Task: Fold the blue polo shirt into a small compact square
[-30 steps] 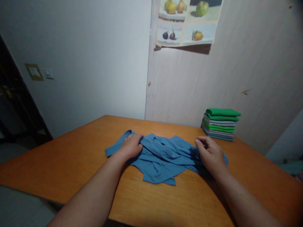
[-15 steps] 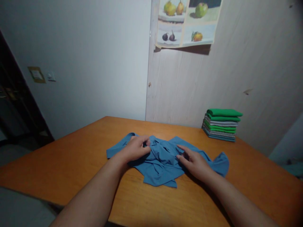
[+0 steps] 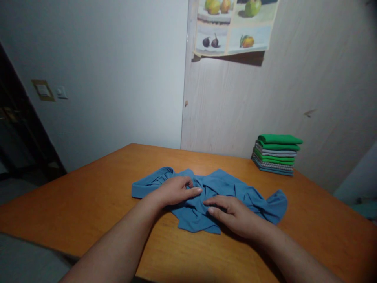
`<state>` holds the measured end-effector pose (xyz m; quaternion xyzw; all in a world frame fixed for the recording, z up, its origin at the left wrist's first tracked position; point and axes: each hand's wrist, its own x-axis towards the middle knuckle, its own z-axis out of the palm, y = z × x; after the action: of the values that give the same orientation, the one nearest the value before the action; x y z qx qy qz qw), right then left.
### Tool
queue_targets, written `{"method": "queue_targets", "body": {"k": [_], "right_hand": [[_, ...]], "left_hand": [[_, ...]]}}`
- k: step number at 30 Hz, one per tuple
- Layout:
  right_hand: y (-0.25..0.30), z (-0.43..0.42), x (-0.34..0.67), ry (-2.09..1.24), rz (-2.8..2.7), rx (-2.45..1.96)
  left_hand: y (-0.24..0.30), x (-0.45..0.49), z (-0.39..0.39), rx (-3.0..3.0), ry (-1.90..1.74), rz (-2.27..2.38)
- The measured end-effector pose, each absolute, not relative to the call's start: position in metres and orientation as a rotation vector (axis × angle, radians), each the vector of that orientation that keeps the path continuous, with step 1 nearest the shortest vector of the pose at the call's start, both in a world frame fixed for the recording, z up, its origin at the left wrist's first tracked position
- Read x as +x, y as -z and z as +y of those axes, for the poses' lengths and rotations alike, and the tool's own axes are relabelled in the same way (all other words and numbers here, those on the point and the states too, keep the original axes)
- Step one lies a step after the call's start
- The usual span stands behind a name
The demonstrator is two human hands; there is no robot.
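A crumpled blue piece of cloth (image 3: 203, 220), which looks like a garment, lies spread across the middle of the wooden table. A band-like folded edge stands up at its left end, and its right end is bunched upward. My left hand (image 3: 176, 191) rests on the left half of the cloth, thumb stretched out and apart from the bent fingers. Low over the cloth's right-front part is my right hand (image 3: 232, 212), fingers extended and thumb apart. The undersides of both hands are hidden.
A neat stack of folded cloths (image 3: 277, 155), green, grey and patterned, sits at the table's (image 3: 97, 188) back right near the wall. Above hangs a fruit poster (image 3: 235, 29). The table's front edge runs below my forearms.
My left hand has shifted right over the cloth and its thumb has stretched out. My right hand has come left and nearer to me. The cloth's left band has opened up somewhat.
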<state>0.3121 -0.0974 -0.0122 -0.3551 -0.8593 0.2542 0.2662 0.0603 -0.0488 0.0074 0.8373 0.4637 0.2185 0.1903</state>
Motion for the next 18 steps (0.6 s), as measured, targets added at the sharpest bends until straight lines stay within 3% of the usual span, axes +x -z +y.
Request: {"method": "queue_targets", "body": {"k": [6, 12, 18], "right_hand": [[0.019, -0.094, 0.311, -0.878, -2.225, -0.958], [0.035, -0.082, 0.317, -0.807, -1.96, -1.047], [0.024, -0.086, 0.316, -0.701, -2.083, -0.921]], "left_hand": [[0.004, 0.071, -0.048, 2.364, -0.565, 1.246], [-0.011, 0.074, -0.055, 2.201, -0.867, 0.837], [-0.018, 0.083, -0.074, 1.879, -0.619, 0.557]]}}
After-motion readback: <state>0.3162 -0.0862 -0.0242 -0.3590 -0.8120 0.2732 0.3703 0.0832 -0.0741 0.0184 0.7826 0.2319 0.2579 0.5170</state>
